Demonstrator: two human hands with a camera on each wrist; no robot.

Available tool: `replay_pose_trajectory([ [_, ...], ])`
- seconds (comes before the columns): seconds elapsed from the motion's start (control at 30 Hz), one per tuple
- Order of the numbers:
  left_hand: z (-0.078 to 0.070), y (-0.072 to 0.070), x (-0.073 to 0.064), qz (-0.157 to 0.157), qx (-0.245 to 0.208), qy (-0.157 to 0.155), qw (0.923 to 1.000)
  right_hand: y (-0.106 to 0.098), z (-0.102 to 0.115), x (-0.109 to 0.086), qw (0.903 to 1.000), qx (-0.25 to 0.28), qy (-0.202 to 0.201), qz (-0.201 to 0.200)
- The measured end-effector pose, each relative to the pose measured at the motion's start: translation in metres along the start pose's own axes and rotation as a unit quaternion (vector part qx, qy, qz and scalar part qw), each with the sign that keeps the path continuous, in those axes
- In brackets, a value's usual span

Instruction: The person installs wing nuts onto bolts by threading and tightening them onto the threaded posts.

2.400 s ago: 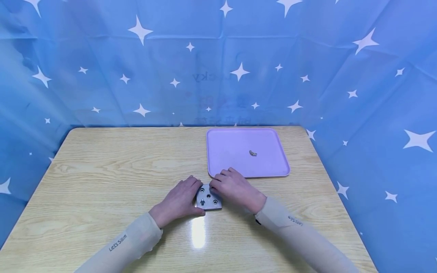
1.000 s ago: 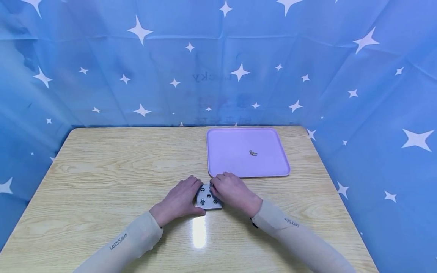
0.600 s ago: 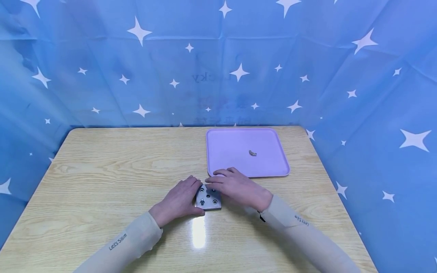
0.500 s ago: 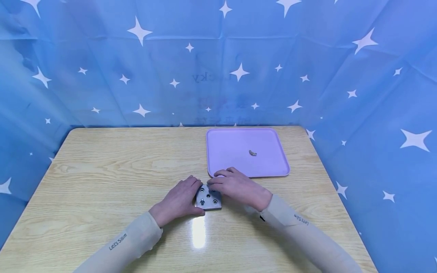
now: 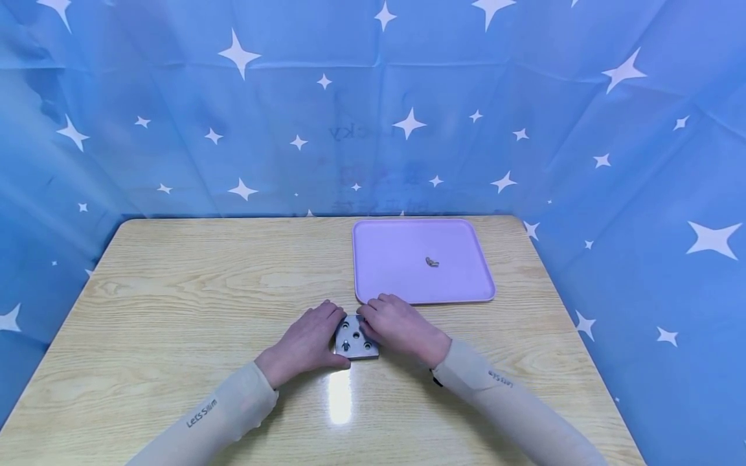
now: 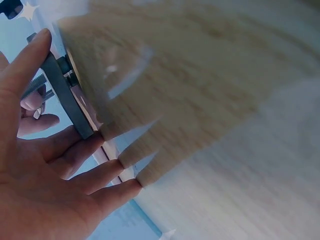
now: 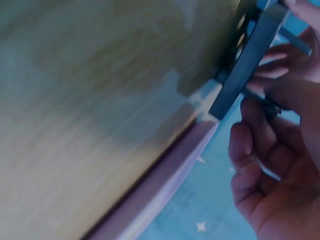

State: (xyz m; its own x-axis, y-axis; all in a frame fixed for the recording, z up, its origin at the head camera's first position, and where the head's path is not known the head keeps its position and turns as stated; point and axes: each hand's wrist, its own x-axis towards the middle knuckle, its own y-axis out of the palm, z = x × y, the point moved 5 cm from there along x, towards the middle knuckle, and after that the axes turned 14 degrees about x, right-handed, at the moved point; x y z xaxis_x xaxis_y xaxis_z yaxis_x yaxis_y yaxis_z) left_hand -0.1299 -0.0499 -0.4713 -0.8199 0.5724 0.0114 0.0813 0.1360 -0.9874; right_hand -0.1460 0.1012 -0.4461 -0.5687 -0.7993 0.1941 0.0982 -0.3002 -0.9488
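A grey metal plate (image 5: 356, 336) with several holes lies on the table, one side rounded. My left hand (image 5: 309, 340) holds its left side, thumb at the near edge and fingers at the far one. A threaded screw (image 5: 346, 345) stands upright in the near-left hole. At the far-right corner my right hand (image 5: 399, 327) pinches a second screw (image 7: 256, 94) between thumb and index finger; it stands on the plate in the right wrist view. From above, the fingers hide that screw. Dark stubs (image 6: 65, 65) show under the plate in the left wrist view.
A purple tray (image 5: 396, 285) sits just behind the right hand, with a few small brass-coloured pieces (image 5: 432, 262) on it. The wood-grain table (image 5: 192, 291) reaches back to a blue star-patterned curtain (image 5: 280, 97).
Half a second ago the right fingers were stretched out over the plate's far corner; now they are curled in and the wrist has swung slightly nearer. Left hand and plate stay put.
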Motion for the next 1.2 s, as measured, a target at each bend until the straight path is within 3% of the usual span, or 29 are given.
replay_pose_trajectory([
  [0.13,0.000,0.000,-0.001,-0.003,0.002,0.002,1.0000,0.001,0.000,-0.001,0.9990,0.015,0.041,0.000],
  [0.27,0.001,0.000,-0.001,-0.003,0.001,0.003,1.0000,-0.007,-0.004,-0.003,0.9976,0.020,0.060,0.028],
  [0.37,0.001,-0.001,-0.002,-0.002,-0.003,0.002,1.0000,-0.019,-0.005,-0.004,0.9973,0.025,0.036,0.058],
  [0.5,0.001,-0.001,-0.002,0.001,-0.006,-0.001,1.0000,-0.025,-0.004,-0.005,0.9956,0.017,-0.029,0.087],
  [0.7,0.001,0.000,-0.002,0.003,-0.008,-0.002,1.0000,-0.018,-0.002,-0.003,0.9957,-0.020,-0.061,0.066],
  [0.83,0.001,0.001,-0.002,0.002,-0.009,-0.001,1.0000,-0.012,0.001,0.001,0.9989,-0.013,-0.040,0.020],
  [1.0,0.001,0.000,-0.002,-0.001,-0.006,0.001,1.0000,-0.006,0.002,0.005,0.9996,0.006,0.017,-0.022],
  [1.2,0.001,-0.001,-0.001,-0.004,-0.006,0.001,1.0000,-0.005,0.000,0.004,0.9950,0.048,0.087,-0.016],
])
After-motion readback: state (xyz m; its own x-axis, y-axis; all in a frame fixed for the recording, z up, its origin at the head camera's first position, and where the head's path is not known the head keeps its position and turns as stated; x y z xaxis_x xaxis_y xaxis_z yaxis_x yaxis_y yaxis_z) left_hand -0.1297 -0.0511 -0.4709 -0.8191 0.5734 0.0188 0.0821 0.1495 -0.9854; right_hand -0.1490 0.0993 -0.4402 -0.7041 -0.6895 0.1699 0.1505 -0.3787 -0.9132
